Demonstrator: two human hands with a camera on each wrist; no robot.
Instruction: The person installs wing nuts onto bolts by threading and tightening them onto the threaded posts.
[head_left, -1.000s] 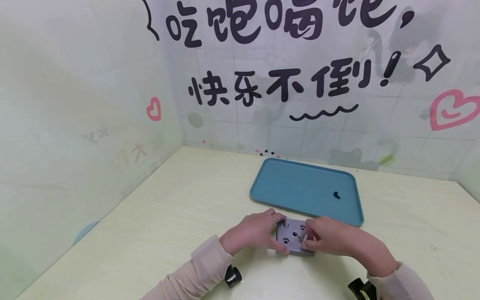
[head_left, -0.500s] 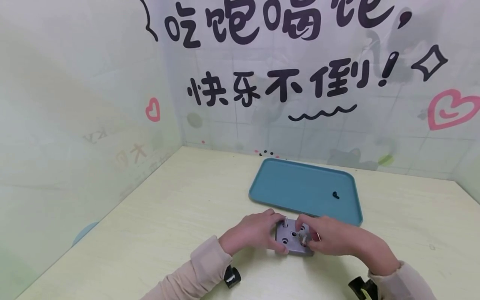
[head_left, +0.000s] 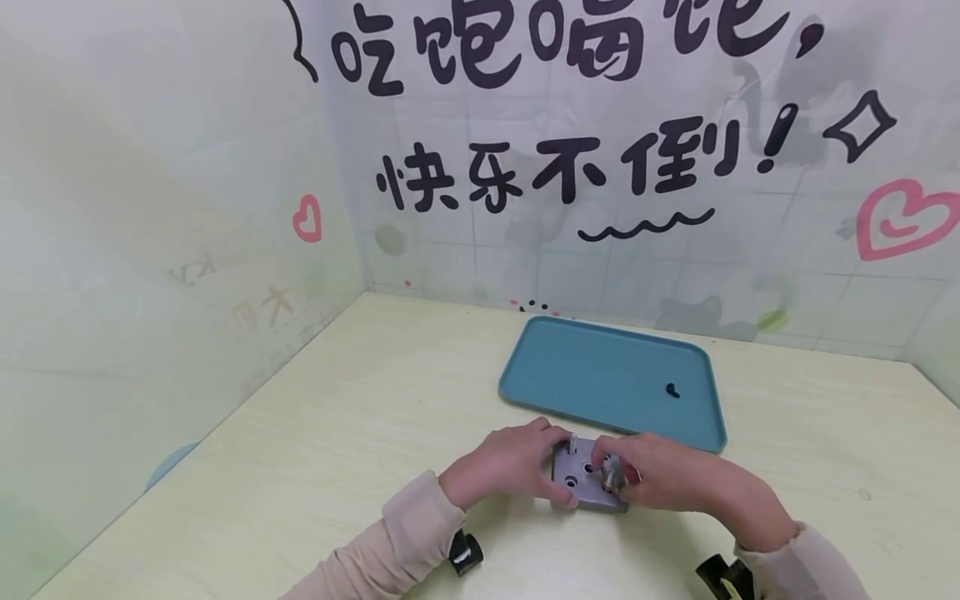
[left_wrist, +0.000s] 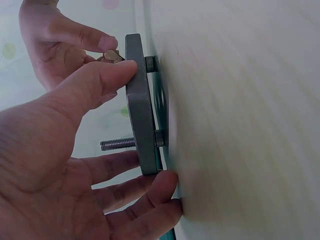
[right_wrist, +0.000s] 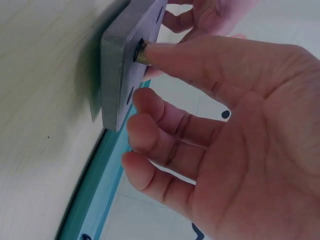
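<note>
A thick grey metal plate (head_left: 596,497) with several round holes lies low over the table. My left hand (head_left: 512,464) holds it by its left side, thumb on the near edge and fingers at the far edge. A threaded bolt (left_wrist: 118,144) sticks up from the plate, and bolt heads (left_wrist: 159,138) show under it in the left wrist view. With thumb and forefinger, my right hand (head_left: 663,473) pinches a small brass-coloured nut (left_wrist: 111,56) at the hole by the plate's near right corner. The thumb partly hides this nut in the right wrist view; the other fingers are bent.
Just behind the plate lies a shallow blue tray (head_left: 592,367), a small black piece (head_left: 672,390) in its right part. The pale wooden table (head_left: 390,375) meets printed curtain walls (head_left: 247,208) at the back and left.
My right thumb and forefinger have shifted slightly around the nut, showing more of it in the head view. The left hand and the plate stay where they were.
</note>
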